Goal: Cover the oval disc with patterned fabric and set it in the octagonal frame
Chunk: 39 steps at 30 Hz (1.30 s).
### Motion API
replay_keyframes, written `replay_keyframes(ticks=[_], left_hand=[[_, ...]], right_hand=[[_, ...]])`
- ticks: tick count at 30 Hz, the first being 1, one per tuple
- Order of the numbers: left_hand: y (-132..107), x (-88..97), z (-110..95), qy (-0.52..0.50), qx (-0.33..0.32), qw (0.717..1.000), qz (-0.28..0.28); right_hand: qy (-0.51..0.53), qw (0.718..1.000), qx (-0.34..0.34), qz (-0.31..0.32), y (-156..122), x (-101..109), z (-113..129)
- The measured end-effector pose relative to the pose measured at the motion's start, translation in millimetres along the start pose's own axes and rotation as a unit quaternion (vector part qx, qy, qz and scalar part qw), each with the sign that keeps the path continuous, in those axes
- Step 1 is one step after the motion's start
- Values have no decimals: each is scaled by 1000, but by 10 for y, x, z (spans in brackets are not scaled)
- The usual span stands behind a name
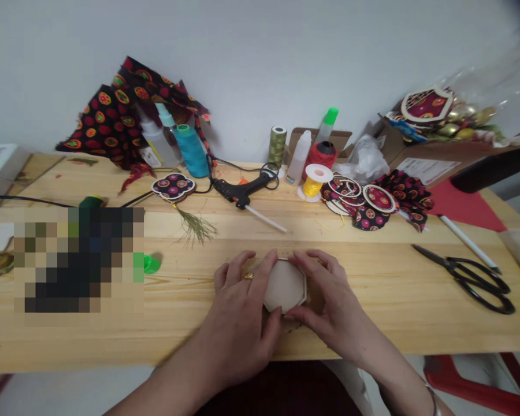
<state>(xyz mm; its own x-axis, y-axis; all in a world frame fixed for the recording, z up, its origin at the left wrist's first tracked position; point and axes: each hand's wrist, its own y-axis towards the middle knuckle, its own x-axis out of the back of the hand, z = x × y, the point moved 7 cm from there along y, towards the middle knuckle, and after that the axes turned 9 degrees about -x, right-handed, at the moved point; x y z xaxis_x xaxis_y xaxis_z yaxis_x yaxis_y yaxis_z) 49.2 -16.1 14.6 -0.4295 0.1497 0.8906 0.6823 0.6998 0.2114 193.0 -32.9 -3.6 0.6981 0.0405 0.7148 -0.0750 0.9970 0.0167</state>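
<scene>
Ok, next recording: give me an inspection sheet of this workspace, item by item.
Surface: pale wooden tabletop with visible grain.
Things at hand: pale octagonal piece, framed by both hands.
Clutter: black metal scissors to the right; black glue gun, teal thread cone and yellow thread spool farther back; dark patterned fabric back left.
Hands: left hand and right hand both touch the piece's edges.
Cables: thin black cord on the left, partly hidden by pixelation.
Surroundings: plain grey wall behind; red frame below, right.
</scene>
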Motion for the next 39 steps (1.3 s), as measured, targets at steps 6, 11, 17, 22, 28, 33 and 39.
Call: replay_keyframes(ticks=[6, 11, 17, 22, 28, 33, 39], left_hand=[[-3, -5, 15, -5, 2, 1000, 3], [-8, -16, 19, -9, 3, 1000, 6], [-6, -21, 25, -17, 3, 1000, 1], [-19, -22, 28, -23, 8, 1000, 7], [-13, -18, 33, -31, 9, 999, 3], [-15, -10, 36, -48, 13, 999, -11], [-27, -7, 37, -53, 10, 998, -17]], right_hand=[[1, 1000, 0, -5, -3, 5, 6], [0, 1000, 2, -1, 4, 4, 11], [-6, 1000, 0, 0, -12, 4, 15], [-6, 1000, -1, 6, -13, 18, 31], [45, 999, -13, -13, -10, 77, 33], [63, 995, -10, -73, -19, 176, 25], [58, 995, -15, -85, -73, 203, 0]])
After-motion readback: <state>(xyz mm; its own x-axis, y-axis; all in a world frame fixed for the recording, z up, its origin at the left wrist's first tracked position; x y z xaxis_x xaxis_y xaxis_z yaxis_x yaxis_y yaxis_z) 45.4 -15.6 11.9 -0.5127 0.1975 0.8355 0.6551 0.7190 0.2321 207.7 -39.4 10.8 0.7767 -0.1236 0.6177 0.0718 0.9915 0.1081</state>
